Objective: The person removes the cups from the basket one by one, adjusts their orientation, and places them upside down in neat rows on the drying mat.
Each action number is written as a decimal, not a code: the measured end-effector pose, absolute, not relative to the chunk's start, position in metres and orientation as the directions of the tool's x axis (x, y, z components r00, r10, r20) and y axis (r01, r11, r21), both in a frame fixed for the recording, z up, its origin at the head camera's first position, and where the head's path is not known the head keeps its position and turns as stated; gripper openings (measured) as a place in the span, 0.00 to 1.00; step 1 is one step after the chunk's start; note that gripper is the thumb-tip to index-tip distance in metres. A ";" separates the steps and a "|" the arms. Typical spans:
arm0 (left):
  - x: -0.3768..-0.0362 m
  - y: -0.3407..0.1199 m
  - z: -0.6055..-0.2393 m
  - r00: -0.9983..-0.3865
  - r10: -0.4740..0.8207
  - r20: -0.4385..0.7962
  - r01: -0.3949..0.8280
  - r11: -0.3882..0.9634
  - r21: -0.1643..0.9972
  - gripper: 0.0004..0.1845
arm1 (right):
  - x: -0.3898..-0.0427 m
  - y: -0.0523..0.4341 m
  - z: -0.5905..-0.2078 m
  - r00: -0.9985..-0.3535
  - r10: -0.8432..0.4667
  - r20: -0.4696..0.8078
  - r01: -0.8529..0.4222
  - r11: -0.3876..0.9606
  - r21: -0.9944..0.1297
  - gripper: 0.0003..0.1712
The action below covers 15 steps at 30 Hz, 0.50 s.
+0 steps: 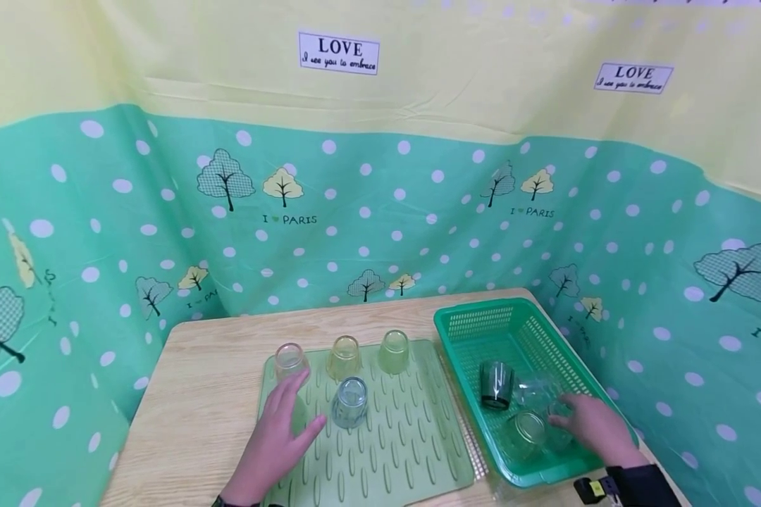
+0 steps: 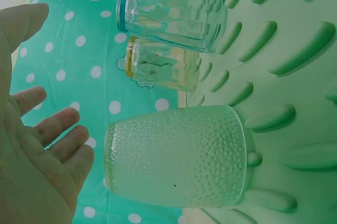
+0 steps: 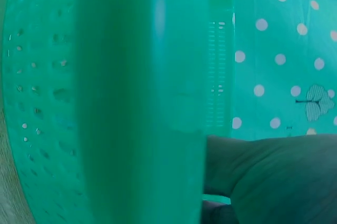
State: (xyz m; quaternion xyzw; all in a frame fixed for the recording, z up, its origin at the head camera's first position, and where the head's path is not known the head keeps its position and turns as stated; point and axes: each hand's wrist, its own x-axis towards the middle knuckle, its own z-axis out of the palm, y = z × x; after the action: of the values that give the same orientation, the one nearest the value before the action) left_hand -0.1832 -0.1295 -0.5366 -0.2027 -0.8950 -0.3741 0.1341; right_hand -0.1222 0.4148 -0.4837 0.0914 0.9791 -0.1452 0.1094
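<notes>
Fingers of the left hand (image 1: 279, 436) lie straight and a little spread, holding nothing, palm down over the green drying mat (image 1: 406, 451). Fingertips sit just beside the pink-tinted glass (image 1: 289, 360); thumb points toward the bluish glass (image 1: 349, 403). The left wrist view confirms an open palm with a gap to the nearest tumbler.

Right hand (image 1: 592, 426) reaches into the green basket (image 1: 475, 324). Its fingers appear to touch a clear glass (image 1: 554, 433) lying near the basket's near right corner. Whether they curl round it I cannot tell: the hand covers them, and the right wrist view shows only basket wall up close.

Basket contents: a dark green glass (image 1: 497, 385) on its side, a clear glass (image 1: 535, 391) behind it, another pale one (image 1: 523, 429) near the front.

On the mat: four glasses upside down, three in a back row (pink, yellow (image 1: 344, 357), yellow-green (image 1: 394, 351)), the bluish one in front. Mat is ribbed; it lies on a pale wooden table (image 1: 209, 394).

Handling, as judged: small tumblers, light, rigid, breakable if knocked against each other in the basket. Smooth sides probably slick, more so if wet; the dimpled one in the left wrist view should give better purchase. Best hold looks like fingers and thumb round the mid-wall, not the rim.
</notes>
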 end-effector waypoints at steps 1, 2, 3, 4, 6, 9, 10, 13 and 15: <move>-0.183 -0.129 -0.537 -0.882 0.264 0.391 0.464 0.637 0.615 0.47 | -0.122 0.415 -0.484 -0.959 0.151 -0.240 0.216 0.938 -0.271 0.42; -0.183 -0.129 -0.537 -0.882 0.263 0.391 0.463 0.638 0.615 0.47 | -0.121 0.415 -0.484 -0.958 0.157 -0.238 0.222 0.935 -0.277 0.42; -0.183 -0.129 -0.537 -0.882 0.265 0.389 0.463 0.637 0.617 0.47 | -0.121 0.416 -0.484 -0.959 0.158 -0.233 0.222 0.934 -0.280 0.42; -0.183 -0.129 -0.537 -0.883 0.266 0.388 0.463 0.637 0.617 0.48 | -0.121 0.415 -0.484 -0.960 0.162 -0.227 0.225 0.932 -0.285 0.42; -0.183 -0.128 -0.537 -0.886 0.268 0.379 0.459 0.633 0.624 0.48 | -0.120 0.415 -0.484 -0.963 0.165 -0.214 0.224 0.931 -0.287 0.43; -0.183 -0.127 -0.537 -0.890 0.273 0.365 0.453 0.624 0.637 0.48 | -0.117 0.413 -0.485 -0.963 0.177 -0.201 0.230 0.932 -0.279 0.42; -0.183 -0.127 -0.537 -0.891 0.274 0.362 0.451 0.624 0.638 0.48 | -0.116 0.412 -0.485 -0.962 0.183 -0.200 0.235 0.931 -0.278 0.43; -0.183 -0.127 -0.536 -0.892 0.280 0.355 0.450 0.623 0.640 0.48 | -0.113 0.412 -0.486 -0.961 0.196 -0.194 0.245 0.931 -0.272 0.43; -0.182 -0.128 -0.535 -0.893 0.281 0.352 0.449 0.626 0.637 0.48 | -0.112 0.412 -0.487 -0.961 0.195 -0.195 0.244 0.931 -0.272 0.44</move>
State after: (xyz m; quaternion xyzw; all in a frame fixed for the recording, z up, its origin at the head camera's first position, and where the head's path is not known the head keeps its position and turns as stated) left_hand -0.1824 -0.1280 -0.5350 -0.2039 -0.8950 -0.3811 0.1098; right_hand -0.1120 0.4115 -0.4868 0.1119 0.9791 -0.1485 0.0828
